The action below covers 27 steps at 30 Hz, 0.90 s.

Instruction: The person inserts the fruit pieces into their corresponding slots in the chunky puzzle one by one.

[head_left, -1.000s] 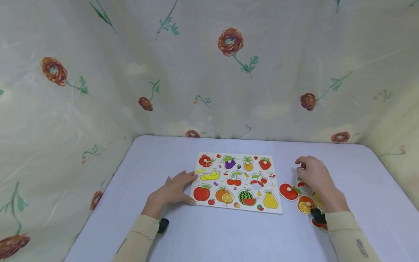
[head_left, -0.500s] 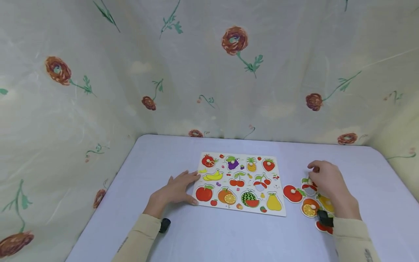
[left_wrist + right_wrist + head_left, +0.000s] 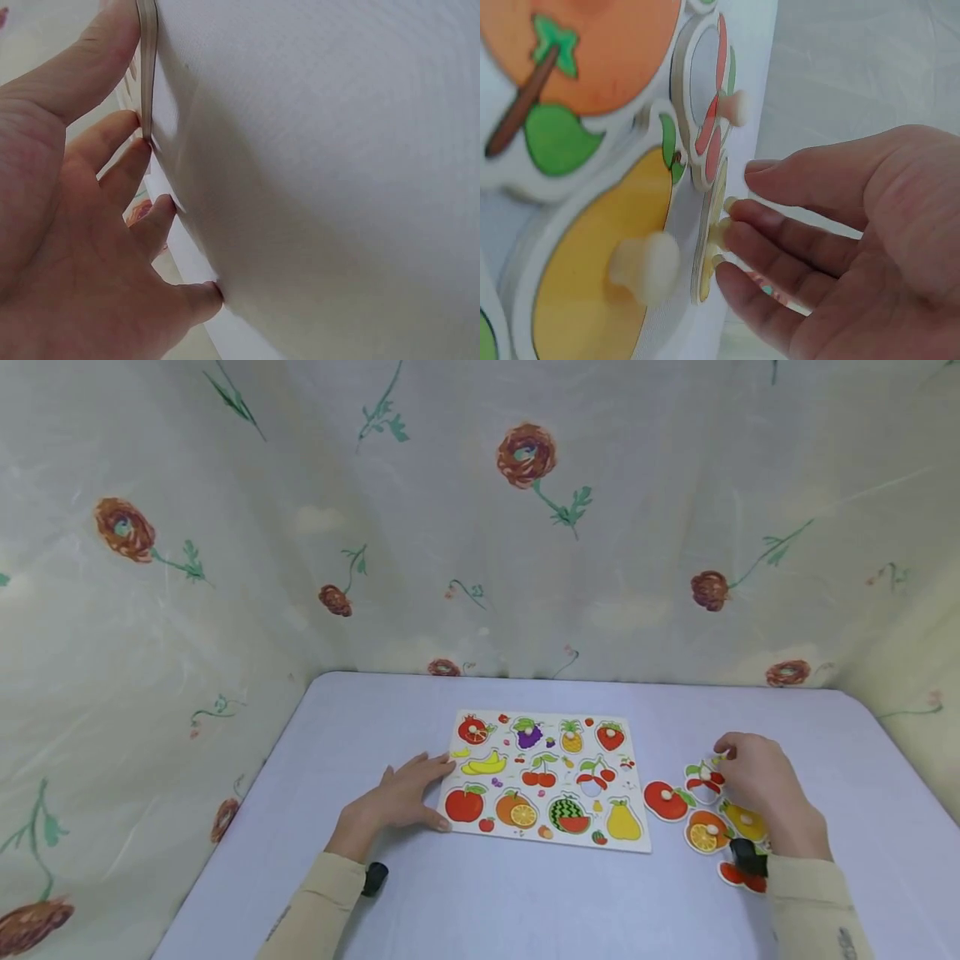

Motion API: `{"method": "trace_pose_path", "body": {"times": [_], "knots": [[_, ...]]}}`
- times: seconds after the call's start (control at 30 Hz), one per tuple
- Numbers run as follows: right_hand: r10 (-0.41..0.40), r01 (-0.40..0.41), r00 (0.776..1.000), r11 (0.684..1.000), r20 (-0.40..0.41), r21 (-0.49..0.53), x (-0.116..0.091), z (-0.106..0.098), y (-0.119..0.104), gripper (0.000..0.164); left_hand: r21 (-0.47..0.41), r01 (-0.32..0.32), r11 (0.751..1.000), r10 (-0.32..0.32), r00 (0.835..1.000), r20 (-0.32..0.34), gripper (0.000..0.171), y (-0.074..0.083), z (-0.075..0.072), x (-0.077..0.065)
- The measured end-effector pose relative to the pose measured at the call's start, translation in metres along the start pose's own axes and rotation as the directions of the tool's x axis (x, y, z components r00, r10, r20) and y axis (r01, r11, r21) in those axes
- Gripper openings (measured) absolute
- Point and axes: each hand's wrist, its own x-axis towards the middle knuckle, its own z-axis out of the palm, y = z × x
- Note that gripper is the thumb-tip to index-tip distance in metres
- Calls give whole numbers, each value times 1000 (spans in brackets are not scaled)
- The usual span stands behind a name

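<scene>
A fruit puzzle board (image 3: 637,842) lies flat on the table. Its left edge is met by my left hand (image 3: 401,793), whose fingers are spread and fairly straight; the left wrist view has the thumb and fingertips along the edge. My right hand (image 3: 757,777) hovers over loose knobbed pieces at the right. In the right wrist view its bent fingertips (image 3: 735,225) reach a small-looking yellow piece (image 3: 706,274), beside its knob, while the thumb stays apart. A cherry piece (image 3: 703,787) lies next to them, with a yellow fruit piece (image 3: 744,818) under the wrist, partly hidden.
A round red fruit piece (image 3: 664,802) and an orange piece (image 3: 707,833) lie between the board and the right hand. Another red piece (image 3: 738,877) sits nearer, partly covered by the wrist camera (image 3: 748,857). A flowered curtain (image 3: 600,568) hangs behind the white table (image 3: 540,910).
My right hand has shifted to the right and slightly nearer, its fingertips coming down to the yellow piece beyond the cherry piece. The left hand has stayed at the board's edge.
</scene>
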Motion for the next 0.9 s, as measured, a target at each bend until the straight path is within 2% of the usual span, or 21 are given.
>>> {"method": "trace_pose_path", "body": {"times": [0.33,0.67,0.9], "knots": [[9,-10,999,1000,-40,-13,1,-6,10,34,-16,-21,1000,21,1000,6,92,-1,-2,0],[76,-75,997,997,11,-19,1,-13,18,32,-15,-33,999,33,999,8,92,-3,0,1],[69,-69,998,997,4,-47,7,-11,19,27,-21,-28,999,28,1000,2,92,-3,1,0]]}}
